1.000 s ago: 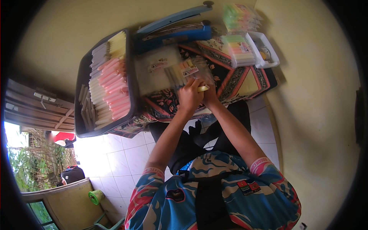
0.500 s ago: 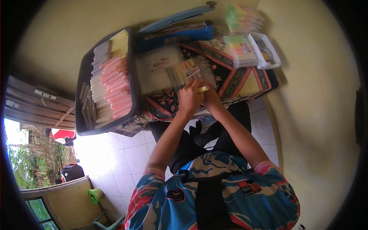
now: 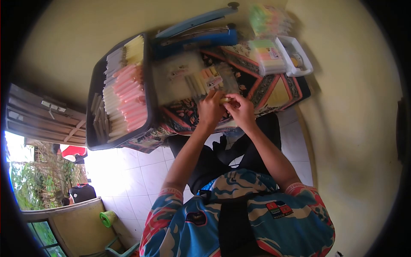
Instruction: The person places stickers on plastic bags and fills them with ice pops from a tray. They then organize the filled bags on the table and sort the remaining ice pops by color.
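So right at the bottom there's a blue, pink and white patterned shirt with a wide black strap down the front, and both bare forearms reach up from it to the table edge. The left hand has its fingers curled in narrow around a small, pale-yellow piece, and the right hand has thumb and fingers pinched close on the other end. So the piece sits between the two hands, over the near edge of the table; can't really tell what it's made of.

Just past the fingers is a clear plastic packet of coloured sticks with a printed label, next to some flat, clear plastic bags, all on a black, pink and cream patterned cloth. Left of those is a big black tray with pink, cream, yellow and greyish sticks in rows.

Further back there's a blue long-armed device, kinda blurry, its arm raised. Off to the right, filled packs of pastel sticks sit beside a white plastic container, with another blurry pastel stack behind.
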Demonstrator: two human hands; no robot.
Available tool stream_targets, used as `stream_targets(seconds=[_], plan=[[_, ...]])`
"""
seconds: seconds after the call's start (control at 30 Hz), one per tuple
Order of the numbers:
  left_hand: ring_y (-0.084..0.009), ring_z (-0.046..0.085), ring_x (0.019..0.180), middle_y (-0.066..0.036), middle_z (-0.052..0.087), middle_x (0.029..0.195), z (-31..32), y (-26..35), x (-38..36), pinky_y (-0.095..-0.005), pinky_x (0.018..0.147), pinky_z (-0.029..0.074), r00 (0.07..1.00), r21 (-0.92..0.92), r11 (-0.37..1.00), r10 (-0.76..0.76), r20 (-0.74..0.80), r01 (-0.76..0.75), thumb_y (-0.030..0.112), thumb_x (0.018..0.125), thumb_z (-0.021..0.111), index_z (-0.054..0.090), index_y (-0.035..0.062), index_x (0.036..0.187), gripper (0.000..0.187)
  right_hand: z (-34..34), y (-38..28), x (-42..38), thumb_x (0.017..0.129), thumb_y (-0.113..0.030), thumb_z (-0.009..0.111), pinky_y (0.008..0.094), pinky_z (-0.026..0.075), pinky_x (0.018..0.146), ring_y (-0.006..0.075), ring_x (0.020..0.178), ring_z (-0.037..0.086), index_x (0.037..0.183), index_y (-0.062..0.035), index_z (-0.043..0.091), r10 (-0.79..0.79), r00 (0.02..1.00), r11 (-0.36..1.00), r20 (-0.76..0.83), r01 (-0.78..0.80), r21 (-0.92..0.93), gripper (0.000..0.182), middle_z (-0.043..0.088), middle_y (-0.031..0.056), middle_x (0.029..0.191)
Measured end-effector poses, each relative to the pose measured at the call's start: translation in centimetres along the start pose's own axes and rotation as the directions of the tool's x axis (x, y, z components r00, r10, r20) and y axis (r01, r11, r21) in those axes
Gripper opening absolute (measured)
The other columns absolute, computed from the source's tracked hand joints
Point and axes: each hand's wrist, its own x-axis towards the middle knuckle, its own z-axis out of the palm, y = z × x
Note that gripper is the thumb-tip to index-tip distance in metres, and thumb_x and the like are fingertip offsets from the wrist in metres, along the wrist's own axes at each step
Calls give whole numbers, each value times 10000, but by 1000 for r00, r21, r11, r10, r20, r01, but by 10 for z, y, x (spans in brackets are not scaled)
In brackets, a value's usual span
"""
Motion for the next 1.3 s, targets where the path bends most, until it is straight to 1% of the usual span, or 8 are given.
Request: stream_targets(seconds=[0.13,0.27,0.37,0.53,0.6,0.7,0.8,1.3], plan=[[-314,632,778,-85,627,833,1,-5,-1,-423,692,513,992,75,991,118,-47,-114,106,715,718,697,101,877,164,-14,-2,-1,895,-68,659,275,545,731,146,915,651,1047,-22,585,-32,997,998,-72,35,42,175,668,119,1024],[-290,589,807,-76,612,825,2,-2,3,-419,740,478,975,118,981,168,-144,-151,94,735,722,700,86,839,106,-44,-24,-7,996,-123,499,427,501,957,255,1052,645,1121,-76,495,68,969,715,-238,119,689,134,625,118,972],[-286,583,806,-72,615,832,2,-1,5,-415,739,470,974,100,985,159,-161,-144,99,746,728,699,82,821,82,-75,-12,-21,980,-287,553,304,513,575,132,605,577,1144,-85,530,176,980,636,-91,-43,771,261,592,60,823],[-293,593,780,-73,625,806,-1,-4,9,-410,716,472,977,77,990,132,-165,-121,114,756,726,700,79,814,73,-48,-2,-56,906,-97,583,272,433,471,87,564,529,1270,-49,545,442,846,837,297,-508,204,370,593,49,817],[-300,597,765,-75,628,782,-3,-4,10,-408,711,473,978,68,990,135,-160,-126,116,758,723,697,76,809,69,-21,1,-66,844,8,553,360,503,653,257,768,638,1277,-23,523,-26,973,989,228,58,-133,436,617,142,910],[-306,602,753,-77,634,764,-2,-8,12,-405,709,473,978,40,991,134,-157,-129,116,759,719,694,72,808,70,2,0,-51,775,94,526,440,489,813,429,960,609,1282,25,489,16,959,947,283,77,-313,513,582,251,1062],[-306,603,749,-76,645,771,-3,-10,16,-408,711,468,974,33,988,153,-164,-150,118,760,713,695,70,815,75,20,15,-24,744,130,522,453,484,856,475,1014,563,1272,78,465,-319,921,811,225,388,-438,534,538,293,1167],[-254,589,777,-44,640,804,-10,-11,30,-378,712,411,957,181,966,221,-187,-187,117,778,681,676,89,822,52,18,-18,-19,725,119,558,483,451,912,474,1098,513,1168,65,499,-120,972,805,203,215,-553,450,469,296,1226]])
